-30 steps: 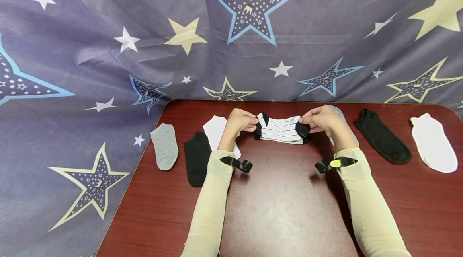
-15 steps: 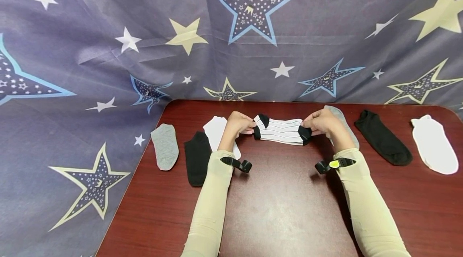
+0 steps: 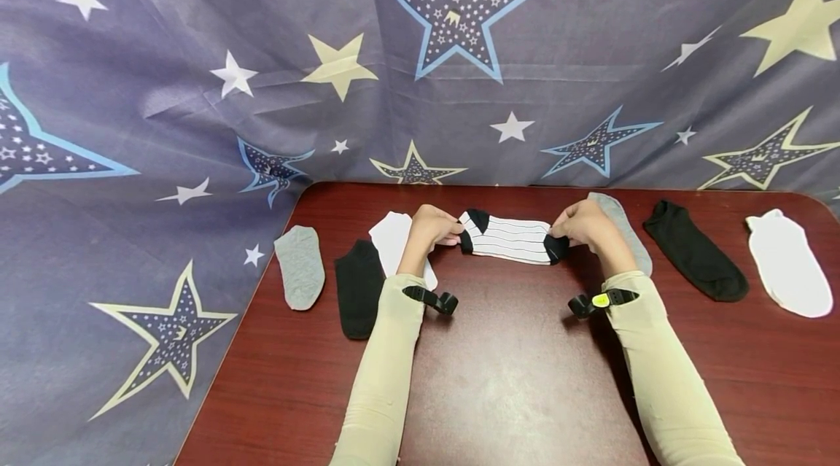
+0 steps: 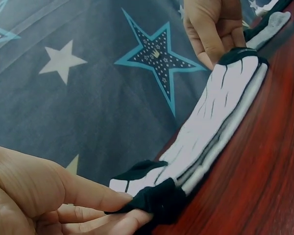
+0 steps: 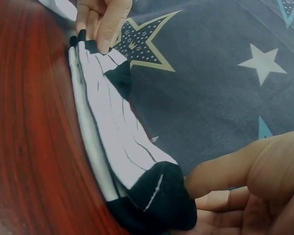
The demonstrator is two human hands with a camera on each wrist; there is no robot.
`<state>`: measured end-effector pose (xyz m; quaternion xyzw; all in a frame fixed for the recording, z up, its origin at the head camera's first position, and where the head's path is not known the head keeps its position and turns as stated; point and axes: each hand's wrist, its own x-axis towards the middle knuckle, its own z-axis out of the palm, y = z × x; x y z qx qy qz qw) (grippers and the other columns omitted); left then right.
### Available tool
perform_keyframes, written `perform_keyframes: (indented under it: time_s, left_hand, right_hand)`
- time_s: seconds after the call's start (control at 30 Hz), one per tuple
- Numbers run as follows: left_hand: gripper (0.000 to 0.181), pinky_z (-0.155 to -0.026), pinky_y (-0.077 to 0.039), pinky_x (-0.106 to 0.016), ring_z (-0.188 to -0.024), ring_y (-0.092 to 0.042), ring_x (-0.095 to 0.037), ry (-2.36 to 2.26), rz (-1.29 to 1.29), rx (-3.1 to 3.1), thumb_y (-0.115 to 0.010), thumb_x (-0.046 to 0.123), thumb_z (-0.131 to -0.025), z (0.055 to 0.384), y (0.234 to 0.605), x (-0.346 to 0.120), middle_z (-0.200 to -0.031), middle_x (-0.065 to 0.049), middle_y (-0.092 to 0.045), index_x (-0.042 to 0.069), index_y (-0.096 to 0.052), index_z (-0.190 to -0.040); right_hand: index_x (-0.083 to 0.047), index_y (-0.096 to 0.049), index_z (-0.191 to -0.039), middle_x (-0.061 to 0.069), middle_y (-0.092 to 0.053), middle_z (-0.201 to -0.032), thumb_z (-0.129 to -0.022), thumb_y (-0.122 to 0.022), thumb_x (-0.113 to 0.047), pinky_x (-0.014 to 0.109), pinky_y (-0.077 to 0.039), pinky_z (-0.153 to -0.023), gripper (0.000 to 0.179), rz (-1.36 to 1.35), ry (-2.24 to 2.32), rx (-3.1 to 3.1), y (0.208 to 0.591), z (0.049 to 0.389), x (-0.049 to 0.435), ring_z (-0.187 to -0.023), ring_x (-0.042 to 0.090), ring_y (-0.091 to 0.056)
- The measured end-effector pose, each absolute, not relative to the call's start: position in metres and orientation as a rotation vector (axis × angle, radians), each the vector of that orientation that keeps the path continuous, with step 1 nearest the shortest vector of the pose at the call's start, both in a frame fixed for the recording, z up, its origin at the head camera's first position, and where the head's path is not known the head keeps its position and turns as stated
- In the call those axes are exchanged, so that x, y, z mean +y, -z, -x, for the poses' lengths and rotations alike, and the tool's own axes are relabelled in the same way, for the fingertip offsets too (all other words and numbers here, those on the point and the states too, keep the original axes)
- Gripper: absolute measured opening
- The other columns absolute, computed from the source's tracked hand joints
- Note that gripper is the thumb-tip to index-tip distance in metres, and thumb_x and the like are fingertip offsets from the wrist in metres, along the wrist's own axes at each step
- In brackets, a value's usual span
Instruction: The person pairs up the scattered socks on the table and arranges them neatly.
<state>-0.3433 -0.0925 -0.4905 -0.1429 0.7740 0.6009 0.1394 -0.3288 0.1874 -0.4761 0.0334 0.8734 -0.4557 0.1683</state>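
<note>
A white striped sock (image 3: 512,240) with black cuff, heel and toe lies stretched sideways at the back of the table. Its black cuff (image 4: 159,200) is pinched between the thumb and fingers of my left hand (image 3: 432,227). At the other end, my right hand (image 3: 584,225) pinches the black toe (image 5: 164,196). Both wrist views show a second white layer (image 5: 83,132) directly under the striped one, its edges nearly lined up, like another sock of the same kind. The sock's underside is hidden.
Left of the hands lie a grey sock (image 3: 300,267), a black sock (image 3: 357,291) and a white sock (image 3: 391,236), partly behind the left arm. To the right are another grey sock (image 3: 623,225), a black one (image 3: 695,251) and a white one (image 3: 790,262). A star-patterned cloth (image 3: 420,116) hangs behind the table.
The right hand has shifted slightly right, its fingers still at the toe, and the striped sock looks flatter and a little longer. The left hand has moved slightly left and toward me.
</note>
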Motion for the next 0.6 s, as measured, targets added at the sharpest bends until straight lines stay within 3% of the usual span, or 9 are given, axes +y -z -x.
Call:
perform_keyframes:
  time_s: [0.17, 0.4, 0.6]
  left_hand:
    - [0.025, -0.049, -0.056, -0.018, -0.045, -0.061, -0.008, -1.742, 0.431, 2.296, -0.075, -0.011, -0.083, 0.3441, 0.4964, -0.0911, -0.096, -0.028, -0.075, -0.012, -0.072, -0.108]
    - [0.017, -0.050, -0.057, -0.021, -0.046, -0.063, -0.009, -1.611, 0.468, 2.424, -0.081, -0.004, -0.081, 0.3472, 0.4999, -0.0873, -0.082, -0.019, -0.077, -0.005, -0.077, -0.097]
    - [0.018, -0.048, -0.056, -0.020, -0.044, -0.062, -0.009, -1.586, 0.477, 2.442, -0.082, -0.004, -0.080, 0.3508, 0.4983, -0.0870, -0.085, -0.020, -0.077, -0.005, -0.078, -0.098]
  right_hand:
    - [0.009, -0.068, -0.085, 0.001, -0.062, -0.072, -0.080, -0.072, 0.000, 0.025, -0.056, -0.060, 0.010, -0.101, 1.276, 2.564, 0.4801, 0.3279, 0.1844, -0.061, 0.009, -0.057]
    - [0.002, -0.068, -0.080, 0.000, -0.059, -0.069, -0.080, -0.074, -0.003, 0.029, -0.053, -0.061, 0.008, -0.133, 1.163, 2.653, 0.4854, 0.3290, 0.1844, -0.065, 0.016, -0.056]
    - [0.001, -0.068, -0.078, 0.002, -0.061, -0.069, -0.077, -0.077, -0.004, 0.026, -0.050, -0.056, 0.010, -0.129, 1.103, 2.719, 0.4839, 0.3368, 0.1830, -0.061, 0.016, -0.058]
